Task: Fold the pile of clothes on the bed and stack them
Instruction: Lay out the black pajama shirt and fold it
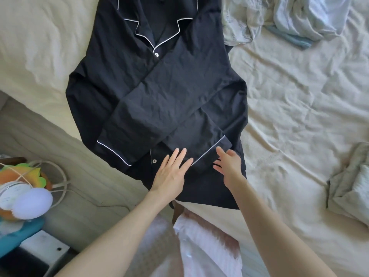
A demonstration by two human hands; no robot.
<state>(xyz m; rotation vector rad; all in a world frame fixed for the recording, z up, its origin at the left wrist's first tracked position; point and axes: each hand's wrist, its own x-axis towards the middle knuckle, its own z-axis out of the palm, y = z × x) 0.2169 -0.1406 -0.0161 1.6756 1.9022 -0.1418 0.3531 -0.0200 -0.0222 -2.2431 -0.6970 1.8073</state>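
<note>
On the cream sheet of the bed (289, 108) we see a dark navy pyjama shirt (159, 96) lying flat, front up, with its collar toward the far side and its hem toward us. White piping runs along the collar and both cuffs, and two white buttons show on the front placket. Both sleeves are folded in across the chest so that they cross: one sleeve runs down to the left and ends in the left cuff (113, 152), while the other lies over the lower front and ends in the right cuff (209, 154).

Our left hand (171, 172) lies flat on the lower front of the shirt with its fingers straight and slightly spread, the fingertips resting on the cloth at the near end of the right cuff's piping; it grips nothing. Our right hand (229, 164) sits just beside it on the right, at the open end of that same cuff, with its fingers loosely extended and apart. We cannot tell whether it touches the cloth or hangs just above it, but nothing is pinched or curled round. So the cuff lies between the two hands, and the rest of the shirt stretches away from them toward the top of the view.

At the far right corner a heap of pale blue and white clothes (289, 19) lies crumpled on the sheet, well apart from the shirt, and another pale crumpled garment (349, 182) lies at the right edge.
</note>
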